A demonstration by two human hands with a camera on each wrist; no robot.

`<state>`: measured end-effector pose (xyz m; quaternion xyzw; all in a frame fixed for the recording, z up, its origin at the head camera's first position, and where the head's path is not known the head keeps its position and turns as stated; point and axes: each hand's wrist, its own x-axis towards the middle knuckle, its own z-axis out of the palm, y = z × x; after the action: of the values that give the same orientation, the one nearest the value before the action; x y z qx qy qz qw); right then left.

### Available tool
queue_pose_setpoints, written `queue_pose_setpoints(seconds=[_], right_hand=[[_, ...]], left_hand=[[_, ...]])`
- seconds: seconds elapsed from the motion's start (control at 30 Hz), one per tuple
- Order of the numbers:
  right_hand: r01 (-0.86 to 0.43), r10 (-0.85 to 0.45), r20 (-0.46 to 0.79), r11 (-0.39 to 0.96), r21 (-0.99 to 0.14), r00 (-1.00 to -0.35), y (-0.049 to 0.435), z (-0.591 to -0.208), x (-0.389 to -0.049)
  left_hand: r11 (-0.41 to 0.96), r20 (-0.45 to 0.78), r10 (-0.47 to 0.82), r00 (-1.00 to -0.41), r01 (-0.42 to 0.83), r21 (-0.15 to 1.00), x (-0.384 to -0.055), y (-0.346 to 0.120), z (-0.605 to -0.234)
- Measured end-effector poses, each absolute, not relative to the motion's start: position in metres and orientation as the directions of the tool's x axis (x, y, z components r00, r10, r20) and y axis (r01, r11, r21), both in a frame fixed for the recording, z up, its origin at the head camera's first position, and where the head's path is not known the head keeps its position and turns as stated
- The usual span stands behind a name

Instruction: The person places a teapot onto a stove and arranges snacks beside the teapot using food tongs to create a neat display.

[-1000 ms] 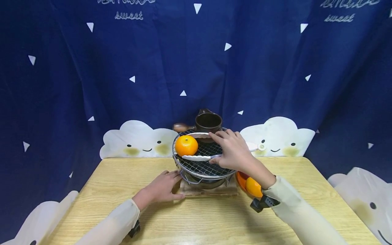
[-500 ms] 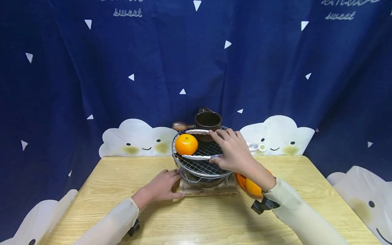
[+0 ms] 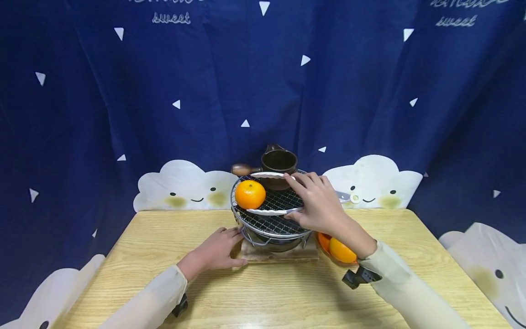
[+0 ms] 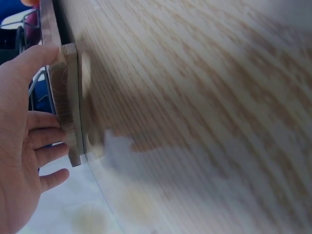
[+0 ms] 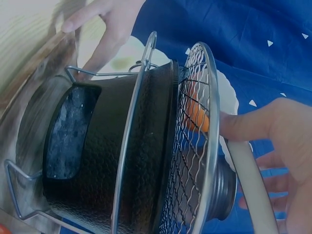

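Note:
My right hand point(image 3: 318, 201) holds white-tipped tongs point(image 3: 267, 212) above the grill, thumb and fingers on their spread arms. The tong tips lie either side of a mandarin point(image 3: 250, 194), which rests on the left of the wire grill net point(image 3: 277, 224). That net tops a small dark tabletop stove point(image 5: 112, 131) on a wooden board point(image 3: 279, 256). My left hand point(image 3: 215, 251) lies at the board's left end, thumb at its front corner. In the left wrist view, fingertips touch the board's end point(image 4: 68, 97), loosely extended.
A brown pot point(image 3: 279, 161) with a wooden side handle stands at the back of the grill. Right of the stove, under my right forearm, an orange dish point(image 3: 323, 242) holds another mandarin point(image 3: 342, 251). Behind the wooden table point(image 3: 279, 292) hangs a blue curtain point(image 3: 349, 91).
My right hand and the tongs have shifted slightly right, and the tong tips slide right relative to the mandarin. My left hand and the stove stay in place.

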<state>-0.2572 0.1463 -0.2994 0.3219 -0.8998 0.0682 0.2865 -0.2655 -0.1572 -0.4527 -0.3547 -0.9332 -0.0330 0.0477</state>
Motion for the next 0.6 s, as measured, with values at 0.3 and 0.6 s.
queue_pose_setpoints(seconds=[0.3,0.6], right_hand=[[-0.650,-0.540,0.615,0.758,0.059,-0.575,0.153,-0.299,-0.257],[-0.697,-0.501,0.709,0.716,0.020,-0.495,0.163,-0.296,-0.258]], left_hand=[[0.742,0.135,0.663,-0.736,0.671,0.012,-0.265,-0.156,-0.453],[0.739,0.137,0.666,-0.733,0.673,0.013,-0.265,-0.157,-0.454]])
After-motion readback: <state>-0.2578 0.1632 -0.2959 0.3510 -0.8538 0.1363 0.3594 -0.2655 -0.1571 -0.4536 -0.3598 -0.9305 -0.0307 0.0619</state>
